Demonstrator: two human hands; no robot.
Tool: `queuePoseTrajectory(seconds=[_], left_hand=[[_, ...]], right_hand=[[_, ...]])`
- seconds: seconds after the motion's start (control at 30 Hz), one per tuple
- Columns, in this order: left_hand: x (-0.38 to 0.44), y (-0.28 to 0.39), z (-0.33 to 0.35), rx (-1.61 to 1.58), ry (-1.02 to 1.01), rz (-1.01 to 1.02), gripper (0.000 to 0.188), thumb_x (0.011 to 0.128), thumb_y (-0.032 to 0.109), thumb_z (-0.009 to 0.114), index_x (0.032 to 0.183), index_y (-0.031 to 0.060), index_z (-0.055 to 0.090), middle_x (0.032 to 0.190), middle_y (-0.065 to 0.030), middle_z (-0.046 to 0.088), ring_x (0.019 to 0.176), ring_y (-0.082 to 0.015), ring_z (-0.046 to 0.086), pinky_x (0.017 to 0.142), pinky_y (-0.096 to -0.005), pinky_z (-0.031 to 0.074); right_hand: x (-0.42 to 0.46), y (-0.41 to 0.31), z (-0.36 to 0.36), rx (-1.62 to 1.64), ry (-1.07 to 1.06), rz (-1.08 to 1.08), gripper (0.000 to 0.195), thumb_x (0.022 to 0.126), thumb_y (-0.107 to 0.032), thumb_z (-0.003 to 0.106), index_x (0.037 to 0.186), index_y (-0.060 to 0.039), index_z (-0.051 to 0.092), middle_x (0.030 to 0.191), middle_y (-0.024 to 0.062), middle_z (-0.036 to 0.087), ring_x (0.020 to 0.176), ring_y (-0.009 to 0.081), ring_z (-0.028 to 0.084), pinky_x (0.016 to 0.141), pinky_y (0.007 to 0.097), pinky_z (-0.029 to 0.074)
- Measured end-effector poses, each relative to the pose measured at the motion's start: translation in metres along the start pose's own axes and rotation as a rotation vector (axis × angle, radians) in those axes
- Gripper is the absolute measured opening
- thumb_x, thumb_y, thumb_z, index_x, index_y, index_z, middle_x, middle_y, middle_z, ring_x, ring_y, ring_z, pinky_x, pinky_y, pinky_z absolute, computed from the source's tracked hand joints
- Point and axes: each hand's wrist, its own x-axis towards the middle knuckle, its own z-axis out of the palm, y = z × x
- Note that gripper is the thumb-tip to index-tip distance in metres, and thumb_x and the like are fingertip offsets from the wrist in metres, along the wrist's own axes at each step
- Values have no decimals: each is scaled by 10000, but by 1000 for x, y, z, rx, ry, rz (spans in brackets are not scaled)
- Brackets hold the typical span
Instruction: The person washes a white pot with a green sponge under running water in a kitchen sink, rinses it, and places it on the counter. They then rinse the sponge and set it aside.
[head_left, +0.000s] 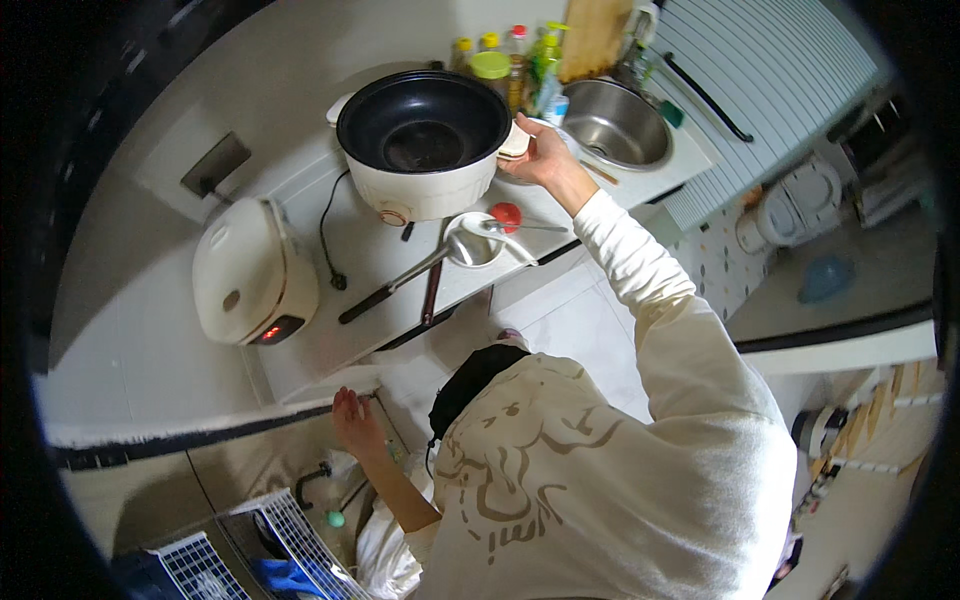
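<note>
My right hand (541, 156) grips the right side handle of a white electric cooking pot (420, 189). The pot's black nonstick inside (424, 120) shows with no lid on it. Whether its base touches the countertop, I cannot tell. Below my right hand lie a metal ladle (420, 270), a white bowl (480, 255) with a white spoon (517, 247) across it, and a red round object (505, 216). My left hand (358, 424) holds nothing and hangs below the counter's near left end, its fingers slightly apart.
A white rice cooker (244, 274) with a lit display stands at the left. The pot's black cord (324, 232) runs beside it. Behind are several bottles (517, 64), a cutting board (592, 37) and a steel sink (619, 124). White wire baskets (292, 532) are at lower left.
</note>
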Motion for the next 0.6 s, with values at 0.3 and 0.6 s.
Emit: queuePoseTrajectory(seconds=[0.3, 0.6], left_hand=[[1, -18, 78, 118, -74, -27, 357, 813, 207, 507, 1112, 15, 477, 1100, -89, 499, 1021, -208, 473, 906, -382, 361], [-47, -105, 226, 136, -292, 37, 286, 817, 153, 474, 1071, 22, 480, 1055, -83, 521, 989, -199, 472, 869, -359, 375]], right_hand=[[-76, -138, -86, 197, 119, -459, 298, 885, -219, 397, 1097, -23, 472, 1117, 129, 528, 1043, 293, 493, 937, 440, 349], [-112, -324, -213, 226, 247, -745, 312, 898, -235, 335, 1086, -31, 478, 1113, 118, 532, 1043, 288, 493, 920, 460, 360]])
